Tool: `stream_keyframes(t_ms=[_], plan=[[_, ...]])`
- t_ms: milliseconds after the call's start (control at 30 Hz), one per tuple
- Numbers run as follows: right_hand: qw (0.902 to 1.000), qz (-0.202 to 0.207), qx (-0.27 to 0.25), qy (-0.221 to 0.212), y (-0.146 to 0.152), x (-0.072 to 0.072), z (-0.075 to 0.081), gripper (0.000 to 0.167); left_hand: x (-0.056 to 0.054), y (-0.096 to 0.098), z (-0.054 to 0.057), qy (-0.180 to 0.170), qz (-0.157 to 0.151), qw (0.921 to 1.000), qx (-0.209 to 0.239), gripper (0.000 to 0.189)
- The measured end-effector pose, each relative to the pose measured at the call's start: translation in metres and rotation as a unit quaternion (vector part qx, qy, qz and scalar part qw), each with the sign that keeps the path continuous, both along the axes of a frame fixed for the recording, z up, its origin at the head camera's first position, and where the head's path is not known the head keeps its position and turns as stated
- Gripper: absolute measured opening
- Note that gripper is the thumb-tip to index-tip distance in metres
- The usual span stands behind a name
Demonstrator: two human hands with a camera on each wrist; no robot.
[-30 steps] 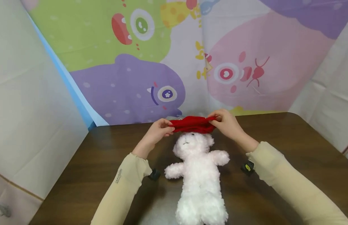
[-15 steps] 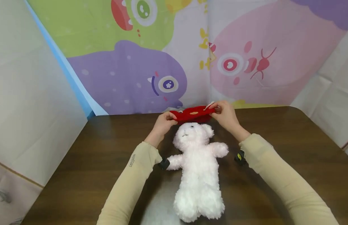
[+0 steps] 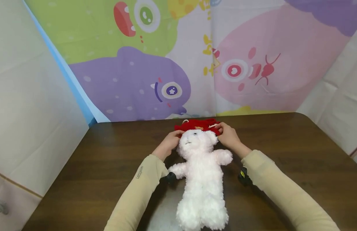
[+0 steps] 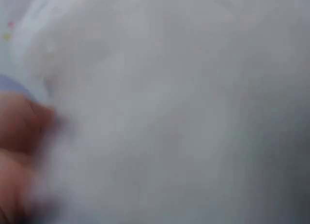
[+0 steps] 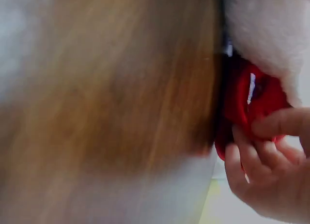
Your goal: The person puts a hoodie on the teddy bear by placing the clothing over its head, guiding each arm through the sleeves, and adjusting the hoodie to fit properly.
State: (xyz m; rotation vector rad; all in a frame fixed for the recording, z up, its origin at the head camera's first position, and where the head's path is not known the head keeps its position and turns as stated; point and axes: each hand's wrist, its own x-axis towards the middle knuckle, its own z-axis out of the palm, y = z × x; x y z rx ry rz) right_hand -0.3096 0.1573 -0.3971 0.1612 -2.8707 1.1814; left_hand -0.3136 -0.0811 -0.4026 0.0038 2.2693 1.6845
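Observation:
A white plush bear (image 3: 203,179) lies on its back on the table, its head toward the far edge. Over the top of its head sits a red cloth piece (image 3: 197,124) with a yellow patch and short white cords. My left hand (image 3: 169,142) is beside the bear's head and pinches the cloth's left end; its fingertips are partly hidden. Thumb and fingers of my right hand (image 3: 229,136) pinch the cloth's right end, as the right wrist view also shows with the red cloth (image 5: 247,100). Blurred white fur (image 4: 155,112) fills most of the left wrist view.
The dark wooden table (image 3: 109,160) ends close behind the red cloth. A cartoon-printed curtain (image 3: 155,80) hangs beyond its far edge. Pale fabric walls (image 3: 37,96) stand at the left and right.
Both hands have lowered the red cloth toward me, from above and behind the bear's head down against its top. The yellow patch has come into view. The bear lies in about the same place.

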Motion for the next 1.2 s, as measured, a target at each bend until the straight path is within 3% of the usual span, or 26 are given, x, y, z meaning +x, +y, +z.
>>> stream_keyframes(t_ms=[100, 200, 267, 333, 433, 567, 733, 867, 1033, 1200], plan=[[0.9983, 0.044, -0.025, -0.028, 0.003, 0.006, 0.003, 0.039, 0.001, -0.011, 0.003, -0.044, -0.073, 0.9953, 0.046, 0.038], [0.9865, 0.088, -0.116, -0.074, 0.005, 0.012, 0.004, 0.04, 0.006, -0.022, 0.007, -0.07, -0.155, 0.9811, 0.092, 0.049], [0.9735, 0.119, -0.169, -0.098, 0.006, 0.017, 0.005, 0.04, 0.013, -0.025, 0.009, -0.063, -0.191, 0.9747, 0.097, 0.063], [0.9623, 0.14, -0.204, -0.113, 0.006, 0.021, 0.005, 0.039, 0.019, -0.023, 0.01, -0.037, -0.205, 0.9748, 0.081, 0.076], [0.9576, 0.148, -0.216, -0.12, 0.004, 0.027, 0.005, 0.035, 0.028, -0.017, 0.009, -0.004, -0.166, 0.9846, 0.054, 0.084], [0.9636, 0.12, -0.206, -0.121, 0.001, 0.034, 0.004, 0.032, 0.037, -0.007, 0.007, 0.005, -0.093, 0.9946, 0.046, 0.077], [0.9814, 0.092, -0.147, -0.083, -0.005, 0.039, 0.007, 0.025, 0.044, 0.002, 0.007, 0.008, -0.046, 0.9983, 0.036, 0.075], [0.9914, 0.096, -0.082, -0.034, -0.005, 0.045, 0.011, 0.016, 0.047, 0.009, 0.008, 0.004, -0.02, 0.9997, 0.01, 0.081], [0.985, 0.116, -0.124, -0.029, -0.003, 0.053, 0.011, 0.016, 0.053, 0.015, 0.01, -0.001, 0.01, 0.9997, -0.02, 0.094], [0.9812, 0.139, -0.134, -0.015, 0.0, 0.054, 0.004, 0.019, 0.057, 0.018, 0.01, 0.024, 0.047, 0.9981, -0.033, 0.087]])
